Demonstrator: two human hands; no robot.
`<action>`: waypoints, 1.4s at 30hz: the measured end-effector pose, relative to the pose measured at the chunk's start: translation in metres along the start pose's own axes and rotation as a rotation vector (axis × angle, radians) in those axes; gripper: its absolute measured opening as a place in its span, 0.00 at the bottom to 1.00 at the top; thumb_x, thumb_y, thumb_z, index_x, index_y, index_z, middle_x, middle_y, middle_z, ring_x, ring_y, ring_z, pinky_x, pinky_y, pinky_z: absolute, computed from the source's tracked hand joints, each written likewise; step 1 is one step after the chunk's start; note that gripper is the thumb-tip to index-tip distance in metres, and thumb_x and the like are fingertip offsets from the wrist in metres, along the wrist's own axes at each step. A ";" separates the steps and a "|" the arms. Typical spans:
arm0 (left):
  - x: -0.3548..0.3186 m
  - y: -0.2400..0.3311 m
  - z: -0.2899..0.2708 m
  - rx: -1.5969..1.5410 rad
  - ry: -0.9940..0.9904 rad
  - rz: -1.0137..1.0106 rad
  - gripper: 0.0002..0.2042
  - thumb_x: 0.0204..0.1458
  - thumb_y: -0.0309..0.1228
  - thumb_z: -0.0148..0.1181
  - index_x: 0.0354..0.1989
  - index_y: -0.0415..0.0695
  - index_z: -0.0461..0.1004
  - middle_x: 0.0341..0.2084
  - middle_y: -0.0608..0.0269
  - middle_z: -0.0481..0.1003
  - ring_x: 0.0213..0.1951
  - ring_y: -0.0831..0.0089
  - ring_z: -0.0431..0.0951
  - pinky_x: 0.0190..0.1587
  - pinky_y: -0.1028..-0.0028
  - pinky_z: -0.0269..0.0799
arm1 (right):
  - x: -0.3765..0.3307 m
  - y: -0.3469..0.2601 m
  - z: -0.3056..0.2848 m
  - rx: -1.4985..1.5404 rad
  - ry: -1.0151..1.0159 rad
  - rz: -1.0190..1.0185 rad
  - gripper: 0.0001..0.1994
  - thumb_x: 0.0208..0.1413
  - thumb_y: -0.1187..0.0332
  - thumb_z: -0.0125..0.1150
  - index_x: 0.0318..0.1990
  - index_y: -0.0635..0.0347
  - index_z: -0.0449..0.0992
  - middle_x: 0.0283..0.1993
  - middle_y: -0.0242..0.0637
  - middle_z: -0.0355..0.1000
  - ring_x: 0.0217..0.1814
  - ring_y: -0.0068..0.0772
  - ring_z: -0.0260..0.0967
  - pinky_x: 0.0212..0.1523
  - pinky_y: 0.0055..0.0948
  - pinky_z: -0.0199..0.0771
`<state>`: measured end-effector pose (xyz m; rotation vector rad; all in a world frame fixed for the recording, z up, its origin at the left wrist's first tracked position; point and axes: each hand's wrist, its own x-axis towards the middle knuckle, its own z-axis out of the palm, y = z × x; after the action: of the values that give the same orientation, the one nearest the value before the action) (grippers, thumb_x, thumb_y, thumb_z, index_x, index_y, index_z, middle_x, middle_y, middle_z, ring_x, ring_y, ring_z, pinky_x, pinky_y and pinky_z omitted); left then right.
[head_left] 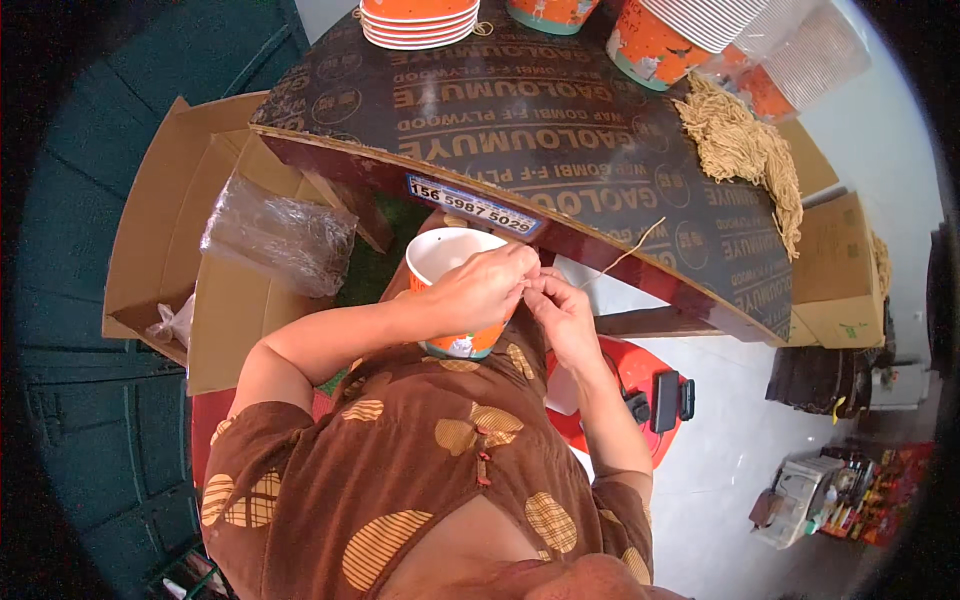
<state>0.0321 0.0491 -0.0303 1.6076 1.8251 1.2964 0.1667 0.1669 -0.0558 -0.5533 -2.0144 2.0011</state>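
An orange paper bucket (464, 343) with a white inside and a teal band at its base stands on my lap, its mouth tilted up. My left hand (488, 287) reaches across the bucket's rim, its fingers pinched together at the right side. Against it, my right hand (562, 308) is closed too, fingertip to fingertip. A thin beige cord (632, 246) runs from between the fingers up to the right over the table edge. My fingers hide where the cord meets the bucket.
A dark plywood table (480, 110) lies ahead, carrying stacked orange buckets (655, 45), stacked lids (420, 25) and a bundle of beige cords (735, 135). An open carton (225, 320) with plastic wrap (280, 235) is at left. A red stool (618, 365) holds black devices.
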 end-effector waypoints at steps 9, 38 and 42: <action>0.001 -0.001 -0.005 0.003 -0.010 -0.033 0.06 0.48 0.19 0.52 0.35 0.36 0.66 0.31 0.48 0.71 0.35 0.52 0.75 0.37 0.60 0.71 | 0.002 0.009 0.001 -0.004 0.088 -0.032 0.03 0.55 0.77 0.57 0.33 0.67 0.76 0.43 0.35 0.69 0.46 0.24 0.65 0.49 0.23 0.63; 0.007 -0.003 -0.016 -0.122 -0.090 -0.214 0.05 0.49 0.21 0.54 0.35 0.36 0.69 0.27 0.51 0.75 0.31 0.58 0.78 0.35 0.63 0.72 | 0.000 -0.005 0.011 -0.270 0.139 -0.250 0.02 0.55 0.78 0.55 0.32 0.67 0.74 0.43 0.37 0.69 0.43 0.26 0.65 0.44 0.24 0.65; 0.009 -0.009 -0.016 -0.145 -0.162 -0.212 0.08 0.52 0.23 0.56 0.40 0.37 0.72 0.27 0.57 0.76 0.31 0.70 0.77 0.37 0.70 0.73 | 0.000 -0.005 0.010 -0.378 0.150 -0.382 0.01 0.54 0.79 0.55 0.31 0.67 0.73 0.43 0.39 0.68 0.41 0.29 0.66 0.41 0.23 0.66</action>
<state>0.0119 0.0523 -0.0275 1.3612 1.7087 1.1415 0.1617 0.1576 -0.0511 -0.3410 -2.2128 1.3335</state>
